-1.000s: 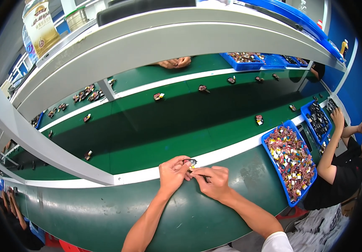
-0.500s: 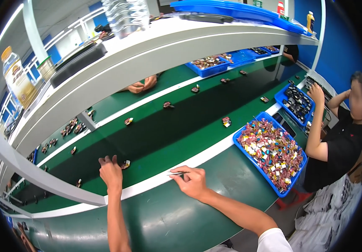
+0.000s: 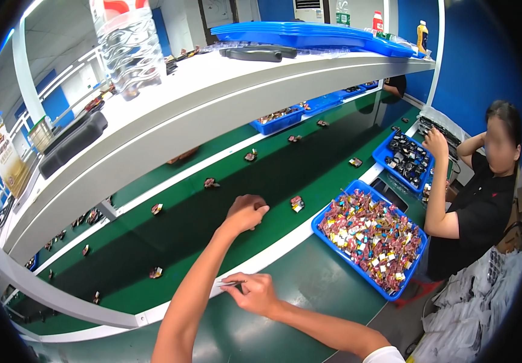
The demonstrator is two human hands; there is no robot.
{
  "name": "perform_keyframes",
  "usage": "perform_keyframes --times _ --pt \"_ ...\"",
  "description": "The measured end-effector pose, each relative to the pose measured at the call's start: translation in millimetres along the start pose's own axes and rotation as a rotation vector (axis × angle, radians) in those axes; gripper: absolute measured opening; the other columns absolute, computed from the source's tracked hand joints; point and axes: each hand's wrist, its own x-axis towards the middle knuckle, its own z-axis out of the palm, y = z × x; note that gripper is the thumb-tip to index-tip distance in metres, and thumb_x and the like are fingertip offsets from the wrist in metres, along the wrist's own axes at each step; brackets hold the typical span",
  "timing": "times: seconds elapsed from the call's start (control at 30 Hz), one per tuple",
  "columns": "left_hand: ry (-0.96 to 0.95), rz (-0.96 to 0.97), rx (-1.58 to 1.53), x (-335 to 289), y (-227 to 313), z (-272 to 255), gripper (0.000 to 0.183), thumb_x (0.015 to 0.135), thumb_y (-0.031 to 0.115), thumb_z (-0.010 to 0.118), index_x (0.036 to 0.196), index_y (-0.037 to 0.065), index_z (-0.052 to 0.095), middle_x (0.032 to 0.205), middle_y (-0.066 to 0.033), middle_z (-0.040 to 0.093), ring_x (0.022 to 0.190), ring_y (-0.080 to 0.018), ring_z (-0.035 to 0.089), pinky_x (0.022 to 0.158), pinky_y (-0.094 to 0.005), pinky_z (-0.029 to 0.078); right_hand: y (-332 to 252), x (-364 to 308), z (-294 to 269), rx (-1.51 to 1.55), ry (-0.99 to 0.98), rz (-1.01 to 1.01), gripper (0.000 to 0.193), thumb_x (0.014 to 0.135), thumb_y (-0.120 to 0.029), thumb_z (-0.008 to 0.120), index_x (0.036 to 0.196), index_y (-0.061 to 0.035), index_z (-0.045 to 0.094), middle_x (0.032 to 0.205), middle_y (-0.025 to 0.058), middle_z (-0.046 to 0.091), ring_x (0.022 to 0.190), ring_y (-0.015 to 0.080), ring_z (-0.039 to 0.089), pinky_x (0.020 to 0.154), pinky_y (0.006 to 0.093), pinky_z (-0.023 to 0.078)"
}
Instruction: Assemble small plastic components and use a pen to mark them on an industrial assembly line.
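Note:
My left hand (image 3: 247, 213) reaches over the green conveyor belt (image 3: 200, 215), its fingers loosely bent and slightly blurred, with nothing visible in them. Closest to it is a small component (image 3: 297, 204) with a white and yellow label, lying a little to its right, not touched. Another small component (image 3: 156, 273) lies on the belt left of my forearm. My right hand (image 3: 256, 294) is closed around slim metal tweezers (image 3: 229, 283), held above the white belt edge with the tips pointing left.
A blue tray (image 3: 318, 225) heaped with small labelled components stands to the right. Behind it is another blue tray (image 3: 377, 158) of black parts, beside a co-worker in black (image 3: 485, 199). A white shelf (image 3: 182, 115) with bottles crosses above the belt. More components are spaced along the belt.
My left hand has moved right along the belt, away from the component it was beside. My right hand still holds the tweezers. The view has shifted, so things appear further left.

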Motion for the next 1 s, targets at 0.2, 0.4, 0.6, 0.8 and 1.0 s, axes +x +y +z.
perform_keyframes --times 0.2,0.4,0.6,0.8,1.0 --pt "0.067 0.179 0.234 61 11 42 0.024 0.089 0.017 0.064 0.105 0.002 0.073 0.105 -0.011 0.075 0.074 -0.0265 0.073 0.075 -0.0373 0.057 2 3 4 0.026 0.092 -0.009 0.017 0.073 -0.004 0.081 0.089 -0.0027 0.073 0.047 0.0035 0.049 0.037 0.0152 0.044 0.041 0.0298 0.037" --pt "-0.055 0.106 0.298 86 12 72 0.018 0.083 0.023 0.07 0.093 0.008 0.074 0.094 -0.0098 0.074 0.092 -0.0284 0.071 0.08 -0.0405 0.056 4 -1 -3 -0.024 -0.042 0.099 0.016 0.075 -0.001 0.075 0.089 0.0012 0.068 0.072 0.0141 0.07 0.06 0.0308 0.068 0.055 0.0366 0.053" --pt "-0.13 -0.001 0.228 80 7 67 0.015 0.083 0.021 0.073 0.081 0.006 0.069 0.082 -0.0092 0.071 0.074 -0.0221 0.07 0.067 -0.0361 0.055 7 -5 4 -0.035 -0.051 0.075 0.013 0.076 -0.002 0.075 0.086 0.0017 0.066 0.067 0.0141 0.067 0.056 0.0313 0.065 0.052 0.0376 0.051" --pt "-0.253 -0.19 -0.337 40 -11 33 0.014 0.09 0.015 0.069 0.086 0.001 0.066 0.073 -0.0056 0.064 0.055 -0.0123 0.059 0.048 -0.0263 0.044 0 0 7 0.015 -0.014 0.062 0.013 0.078 -0.005 0.078 0.089 -0.0028 0.07 0.07 0.0088 0.071 0.053 0.0254 0.066 0.053 0.0339 0.052" --pt "-0.072 -0.28 -0.833 -57 -39 -12 0.019 0.093 0.013 0.069 0.104 -0.001 0.063 0.084 -0.0077 0.064 0.063 -0.011 0.06 0.048 -0.0227 0.043 0 -3 10 0.015 -0.041 0.087 0.014 0.079 -0.012 0.082 0.089 -0.0082 0.073 0.066 0.0032 0.069 0.044 0.0157 0.057 0.049 0.0291 0.048"
